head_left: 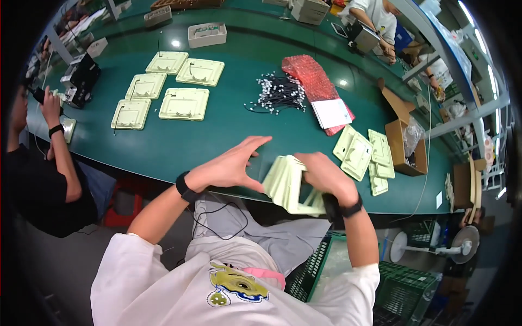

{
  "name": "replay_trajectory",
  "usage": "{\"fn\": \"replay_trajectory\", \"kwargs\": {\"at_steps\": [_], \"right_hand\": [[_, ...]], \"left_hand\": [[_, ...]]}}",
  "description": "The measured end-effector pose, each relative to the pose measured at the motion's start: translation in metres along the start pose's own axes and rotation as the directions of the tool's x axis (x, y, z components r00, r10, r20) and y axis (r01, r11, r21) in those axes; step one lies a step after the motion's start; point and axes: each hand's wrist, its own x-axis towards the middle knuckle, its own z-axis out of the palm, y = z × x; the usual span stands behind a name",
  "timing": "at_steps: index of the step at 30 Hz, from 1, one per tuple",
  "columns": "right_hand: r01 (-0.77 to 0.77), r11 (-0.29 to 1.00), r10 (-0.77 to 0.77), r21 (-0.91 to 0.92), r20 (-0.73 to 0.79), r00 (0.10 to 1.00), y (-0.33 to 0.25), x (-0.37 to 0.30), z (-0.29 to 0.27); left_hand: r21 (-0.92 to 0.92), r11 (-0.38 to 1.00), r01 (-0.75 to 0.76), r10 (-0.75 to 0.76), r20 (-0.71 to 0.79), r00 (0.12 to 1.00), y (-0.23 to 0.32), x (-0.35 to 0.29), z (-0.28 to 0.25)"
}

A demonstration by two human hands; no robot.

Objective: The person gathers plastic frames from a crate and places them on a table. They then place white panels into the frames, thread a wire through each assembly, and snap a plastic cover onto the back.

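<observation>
My right hand (325, 173) grips a stack of pale green plastic frames (283, 183) at the table's near edge, tilted and a little blurred. Beside the stack, my left hand (231, 164) is spread, its thumb close to the frames' left side; whether it touches them I cannot tell. Several pale green panels (184, 104) with short black wires lie in two columns to the left. On the right, more pale green panels (357, 155) overlap each other. Further back rests a heap of black cables with white ends (276, 93).
Red bubble wrap (309, 76) with a white card (331, 113) lies behind the right panels. An open cardboard box (405, 142) stands at the right. A grey bin (207, 35) sits farther back. At the left, a co-worker (46, 146) works by a black device (81, 79). Green crates (405, 288) stand below.
</observation>
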Motion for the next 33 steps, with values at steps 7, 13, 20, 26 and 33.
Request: {"fn": "replay_trajectory", "kwargs": {"at_steps": [7,13,20,26,33], "right_hand": [[-0.031,0.994,0.031,-0.100,-0.006,1.000,-0.007,0.090,-0.006],[0.077,0.974,-0.130,-0.211,-0.252,0.959,0.025,0.094,0.006],[-0.110,0.951,0.042,-0.288,-0.233,0.972,0.040,0.075,-0.004],[-0.109,0.925,0.090,-0.364,-0.068,0.994,0.062,0.076,-0.035],[-0.089,0.918,0.049,-0.386,-0.114,0.992,0.090,0.083,-0.032]], "left_hand": [[0.486,0.848,-0.211,0.221,0.038,0.975,-0.018,0.034,-0.039],[0.529,0.830,-0.176,0.177,0.051,0.983,-0.023,0.065,-0.037],[0.601,0.754,-0.266,0.188,0.190,0.964,-0.003,0.105,-0.023],[0.721,0.663,-0.202,0.132,0.153,0.979,0.005,0.106,-0.019],[0.804,0.584,-0.116,0.094,0.075,0.993,0.006,0.075,-0.037]]}}
